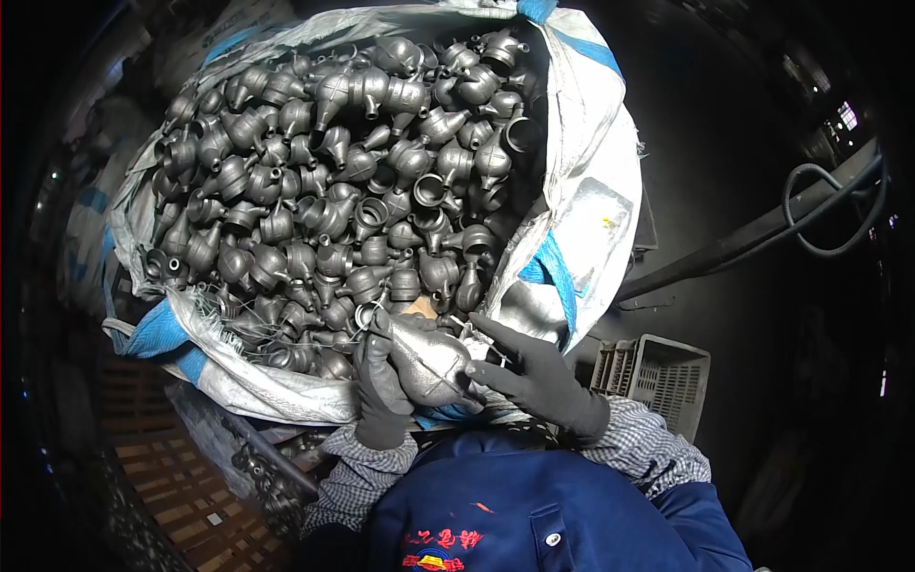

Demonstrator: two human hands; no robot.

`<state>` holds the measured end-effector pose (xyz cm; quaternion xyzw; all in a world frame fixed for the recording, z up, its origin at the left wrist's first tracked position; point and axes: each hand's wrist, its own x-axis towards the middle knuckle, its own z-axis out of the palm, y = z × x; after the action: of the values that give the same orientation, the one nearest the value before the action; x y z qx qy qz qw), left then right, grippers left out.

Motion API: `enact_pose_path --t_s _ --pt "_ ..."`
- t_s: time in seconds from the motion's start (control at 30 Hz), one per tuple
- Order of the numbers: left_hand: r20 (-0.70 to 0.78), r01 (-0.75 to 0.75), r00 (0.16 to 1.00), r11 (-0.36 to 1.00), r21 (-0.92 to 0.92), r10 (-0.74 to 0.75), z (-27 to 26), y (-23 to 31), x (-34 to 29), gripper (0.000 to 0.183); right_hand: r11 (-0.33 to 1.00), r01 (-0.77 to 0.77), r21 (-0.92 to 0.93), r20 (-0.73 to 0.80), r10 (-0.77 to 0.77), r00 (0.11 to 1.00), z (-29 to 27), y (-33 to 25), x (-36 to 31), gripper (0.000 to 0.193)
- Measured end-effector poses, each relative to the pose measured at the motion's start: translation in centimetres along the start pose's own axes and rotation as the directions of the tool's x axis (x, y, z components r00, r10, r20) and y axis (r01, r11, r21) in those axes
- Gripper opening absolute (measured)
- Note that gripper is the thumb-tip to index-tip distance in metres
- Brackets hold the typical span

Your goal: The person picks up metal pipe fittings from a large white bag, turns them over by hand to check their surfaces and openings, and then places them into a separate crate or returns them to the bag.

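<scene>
A grey metal casting, with a rounded body and narrower ends, is held above the near rim of a big white woven sack. My left hand, in a dark grey glove, is closed round the casting's left end. Gloved the same way, my right hand is at its right side, with thumb and forefinger spread apart. Its thumb touches the casting's edge. A small pale patch shows between those fingers; I cannot make out what it is. Many similar, smaller-looking castings fill the sack.
Blue straps hang from the sack's rim. A grey plastic crate is on the floor at the right, near a slanting pole with a looped cable. Brown slatted crates stand at the lower left, with more castings beside them.
</scene>
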<state>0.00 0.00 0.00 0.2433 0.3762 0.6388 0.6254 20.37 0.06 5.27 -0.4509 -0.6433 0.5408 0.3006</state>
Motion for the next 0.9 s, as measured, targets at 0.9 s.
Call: enact_pose_path --t_s 0.9 --pt "0.098 0.073 0.991 0.985 0.157 -0.089 0.1 -0.4 -1.1 0.049 0.997 0.042 -0.061 -0.054 -0.045 0.998 1.0 0.9 2.3 0.045"
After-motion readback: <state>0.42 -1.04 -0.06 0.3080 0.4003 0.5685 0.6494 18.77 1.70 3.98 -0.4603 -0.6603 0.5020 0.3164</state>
